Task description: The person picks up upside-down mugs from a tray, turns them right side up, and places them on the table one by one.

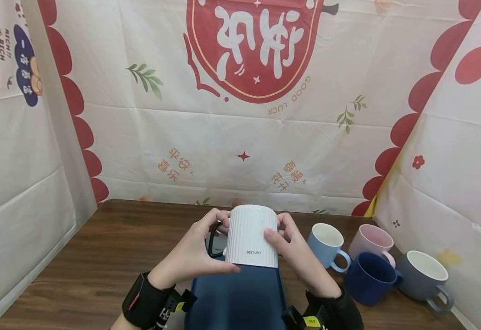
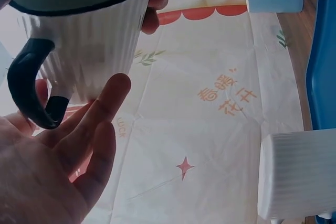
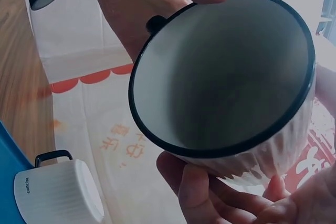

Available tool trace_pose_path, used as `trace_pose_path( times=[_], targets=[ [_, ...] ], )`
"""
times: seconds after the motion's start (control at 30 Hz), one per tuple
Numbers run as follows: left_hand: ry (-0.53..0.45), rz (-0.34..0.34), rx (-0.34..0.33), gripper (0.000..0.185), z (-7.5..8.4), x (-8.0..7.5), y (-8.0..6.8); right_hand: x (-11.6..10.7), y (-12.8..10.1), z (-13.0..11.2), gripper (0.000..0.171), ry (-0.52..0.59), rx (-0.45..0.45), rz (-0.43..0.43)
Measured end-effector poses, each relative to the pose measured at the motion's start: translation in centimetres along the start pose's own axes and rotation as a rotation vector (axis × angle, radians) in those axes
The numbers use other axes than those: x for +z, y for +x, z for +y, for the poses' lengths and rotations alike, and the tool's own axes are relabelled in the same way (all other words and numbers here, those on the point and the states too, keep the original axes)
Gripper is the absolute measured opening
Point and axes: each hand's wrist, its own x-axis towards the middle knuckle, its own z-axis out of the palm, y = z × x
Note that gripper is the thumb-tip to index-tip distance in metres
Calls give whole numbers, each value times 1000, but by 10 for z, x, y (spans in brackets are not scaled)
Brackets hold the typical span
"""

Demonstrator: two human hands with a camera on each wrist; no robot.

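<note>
Both hands grip the white ribbed mug [image 1: 251, 236] (upside down): left hand [image 1: 195, 252] beside the handle, right hand [image 1: 291, 247] opposite; keeping it level over the blue tray [image 1: 240, 293] seems wise.

The white ribbed mug [image 1: 251, 236] is showing "concise", upside down near its lower edge. The backdrop cloth [image 1: 232, 133] is displaying "GOOD LUCK" upside down at upper centre, and "RICH!! RICH" at upper left.
</note>
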Motion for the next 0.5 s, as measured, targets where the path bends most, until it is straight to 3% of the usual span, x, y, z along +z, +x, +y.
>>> trace_pose_path(
  times=[0.23,0.37,0.5],
  targets=[
    [-6,12,6,62,-3,-1,0,1,0,-6,21,29,61,26],
    [-13,32,-12,60,-1,-2,0,-1,0,-5,17,41,15,-12],
    [-36,65,-39,61,1,-5,0,-4,-1,-4,30,70,-27,-70]
  ],
)
